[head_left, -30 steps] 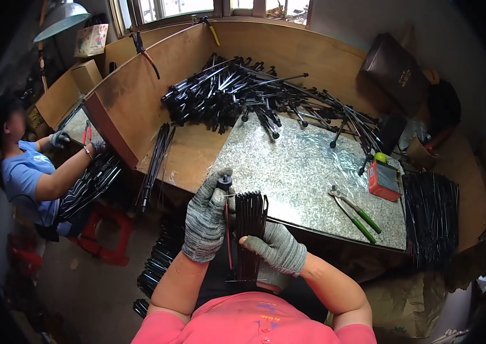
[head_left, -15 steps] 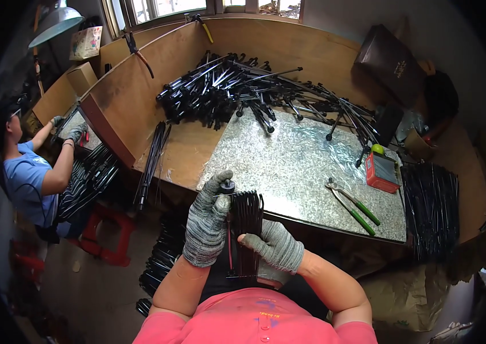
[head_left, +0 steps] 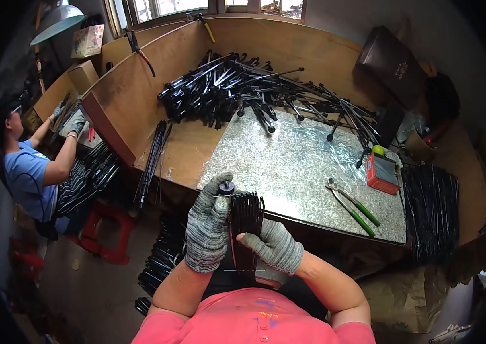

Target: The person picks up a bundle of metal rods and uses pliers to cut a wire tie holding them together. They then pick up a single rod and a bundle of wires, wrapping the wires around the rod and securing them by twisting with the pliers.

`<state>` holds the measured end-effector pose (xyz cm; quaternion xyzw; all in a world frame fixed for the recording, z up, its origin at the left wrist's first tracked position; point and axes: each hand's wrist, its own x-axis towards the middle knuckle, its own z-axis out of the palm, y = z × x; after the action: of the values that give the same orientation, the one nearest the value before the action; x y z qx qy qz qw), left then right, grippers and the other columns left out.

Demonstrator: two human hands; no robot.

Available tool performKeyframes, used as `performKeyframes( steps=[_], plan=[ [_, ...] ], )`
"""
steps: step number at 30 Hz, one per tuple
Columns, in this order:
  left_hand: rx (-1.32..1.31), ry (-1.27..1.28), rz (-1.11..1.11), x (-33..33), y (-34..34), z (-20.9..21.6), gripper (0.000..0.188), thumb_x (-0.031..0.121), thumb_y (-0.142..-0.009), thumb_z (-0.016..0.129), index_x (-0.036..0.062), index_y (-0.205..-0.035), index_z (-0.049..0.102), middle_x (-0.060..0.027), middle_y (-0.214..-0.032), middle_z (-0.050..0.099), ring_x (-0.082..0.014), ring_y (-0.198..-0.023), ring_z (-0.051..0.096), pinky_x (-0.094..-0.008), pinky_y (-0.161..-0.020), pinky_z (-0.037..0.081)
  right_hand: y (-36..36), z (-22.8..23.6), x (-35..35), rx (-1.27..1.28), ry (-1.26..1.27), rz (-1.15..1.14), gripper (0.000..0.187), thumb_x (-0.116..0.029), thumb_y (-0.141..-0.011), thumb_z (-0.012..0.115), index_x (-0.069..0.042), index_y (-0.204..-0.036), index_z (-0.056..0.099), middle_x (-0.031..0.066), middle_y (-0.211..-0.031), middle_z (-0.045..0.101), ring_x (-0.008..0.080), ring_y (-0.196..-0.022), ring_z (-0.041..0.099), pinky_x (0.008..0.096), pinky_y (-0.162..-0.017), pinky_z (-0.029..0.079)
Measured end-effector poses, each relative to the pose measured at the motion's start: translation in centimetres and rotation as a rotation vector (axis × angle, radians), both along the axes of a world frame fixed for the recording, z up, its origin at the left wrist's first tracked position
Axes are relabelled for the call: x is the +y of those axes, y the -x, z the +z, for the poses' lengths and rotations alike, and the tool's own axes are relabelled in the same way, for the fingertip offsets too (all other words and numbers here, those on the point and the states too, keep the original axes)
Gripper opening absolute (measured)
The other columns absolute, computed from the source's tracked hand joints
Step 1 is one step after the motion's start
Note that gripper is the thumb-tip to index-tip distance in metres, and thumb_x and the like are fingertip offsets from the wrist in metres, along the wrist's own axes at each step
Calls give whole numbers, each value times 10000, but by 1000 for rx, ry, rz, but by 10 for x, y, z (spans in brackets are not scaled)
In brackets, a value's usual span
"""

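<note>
Head view shows your left hand (head_left: 207, 229), in a grey knit glove, closed around the upper part of a bundle of thin black rods (head_left: 246, 221) held upright just in front of the near edge of the workbench (head_left: 197, 155). A small black cap (head_left: 227, 186) sits at the top of the bundle, touching your left thumb and fingertips. Your right hand (head_left: 274, 245), also gloved, is closed on the lower right side of the same bundle, with its fingers pressed against the rods.

On the bench, a mottled metal sheet (head_left: 300, 166) covers the near right part. A large heap of black rod assemblies (head_left: 254, 92) lies along the far edge. Green-handled pliers (head_left: 353, 206) lie near the near right corner of the sheet, with a small red box (head_left: 381, 172) just beyond them. A stack of black rods (head_left: 431, 209) lies past the right edge. At the far left, another person (head_left: 28, 172) in a blue shirt works at a separate bench.
</note>
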<state>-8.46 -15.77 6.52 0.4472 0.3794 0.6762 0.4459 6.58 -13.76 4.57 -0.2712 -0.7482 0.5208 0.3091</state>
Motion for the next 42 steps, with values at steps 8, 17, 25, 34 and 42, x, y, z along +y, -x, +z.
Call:
performKeyframes(
  steps=[8, 17, 25, 34, 42],
  plan=[
    [-5, -39, 37, 0, -6, 2, 339, 171, -938, 489, 33, -1247, 495, -15, -1003, 576, -56, -881, 498, -200, -792, 418, 1, -3, 3, -12, -44, -40, 281, -233, -905, 527, -29, -1093, 570, 117, -918, 624, 208, -844, 596, 317, -763, 466],
    [236, -85, 90, -7, -12, -4, 546, 344, -905, 531, -29, -1287, 415, -72, -1106, 561, -145, -910, 575, -280, -827, 453, 8, -12, 3, -78, -237, -150, 305, -313, -889, 521, -9, -878, 540, 192, -694, 573, 378, -646, 571, 423, -588, 457],
    [193, -86, 133, -2, -9, -4, 559, 399, -919, 483, -32, -1270, 424, -117, -1038, 604, -181, -914, 603, -293, -821, 465, 17, -24, 1, -180, -256, -216, 365, -378, -886, 505, -13, -887, 524, 203, -690, 576, 403, -664, 573, 451, -581, 451],
    [249, -75, 249, 8, -5, -9, 491, 385, -935, 456, -18, -1214, 481, -137, -989, 629, -190, -936, 596, -301, -841, 459, 19, -24, 12, -126, -191, -148, 395, -413, -907, 447, -41, -985, 557, 193, -720, 592, 391, -708, 578, 430, -656, 457],
    [201, -25, 148, 7, 2, -6, 471, 378, -952, 413, -13, -1197, 503, -131, -1024, 619, -182, -959, 578, -302, -878, 438, 17, -12, 14, -69, -124, -78, 394, -411, -920, 422, -45, -908, 567, 191, -708, 590, 387, -701, 579, 417, -628, 450]
  ],
)
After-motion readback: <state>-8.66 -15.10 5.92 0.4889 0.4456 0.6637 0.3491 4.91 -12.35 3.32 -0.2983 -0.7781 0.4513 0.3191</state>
